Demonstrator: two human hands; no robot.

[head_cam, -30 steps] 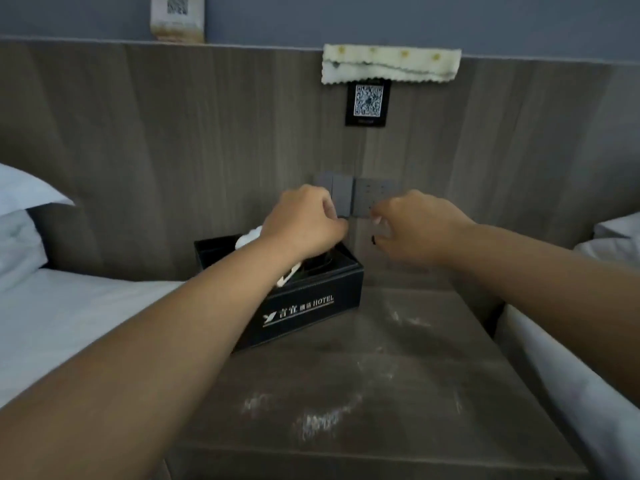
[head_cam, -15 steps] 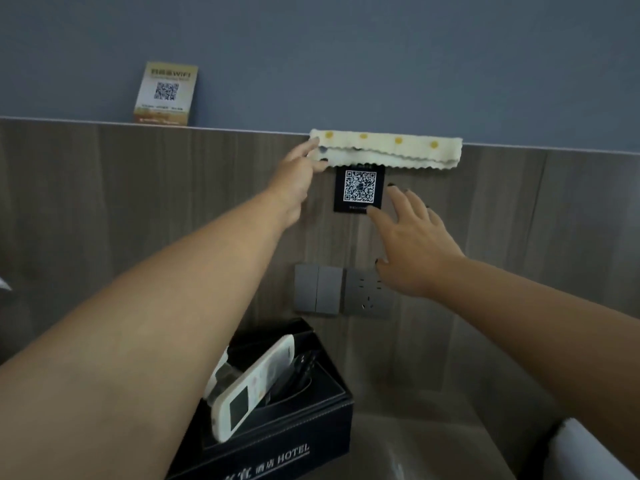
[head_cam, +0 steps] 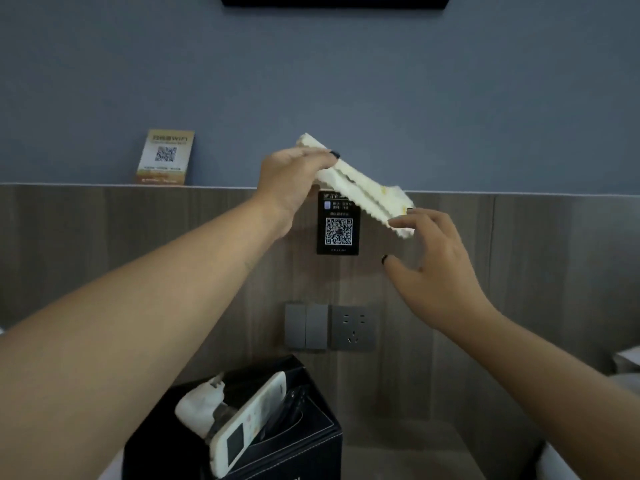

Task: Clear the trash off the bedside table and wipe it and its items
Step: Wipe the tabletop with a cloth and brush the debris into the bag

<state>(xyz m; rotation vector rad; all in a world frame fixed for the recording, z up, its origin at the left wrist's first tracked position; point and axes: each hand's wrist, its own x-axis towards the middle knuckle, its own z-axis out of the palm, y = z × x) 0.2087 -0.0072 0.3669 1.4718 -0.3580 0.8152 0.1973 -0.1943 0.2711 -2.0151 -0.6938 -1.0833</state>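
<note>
While left hand (head_cam: 294,174) grips the folded cloth (head_cam: 360,188) at its upper end, cloth hangs tilted in air in front of the headboard panel (head_cam: 519,271), over the black QR plaque (head_cam: 338,233). Right hand (head_cam: 436,258) is spread wide, fingertips (head_cam: 398,221) touching the cloth's lower end. Black hotel box (head_cam: 277,441) below holds a white remote (head_cam: 249,424).

- Upper wall (head_cam: 450,98): painted flat blue-grey, dimly lit.
- Dark fixture (head_cam: 334,0): crossed the top edge, partly out of view.
- Wood-grain headboard panel (head_cam: 519,271): covered the lower wall, its top forming a narrow ledge.
- Grey switches (head_cam: 305,326) and socket (head_cam: 353,328): were mounted side by side on the panel.
</note>
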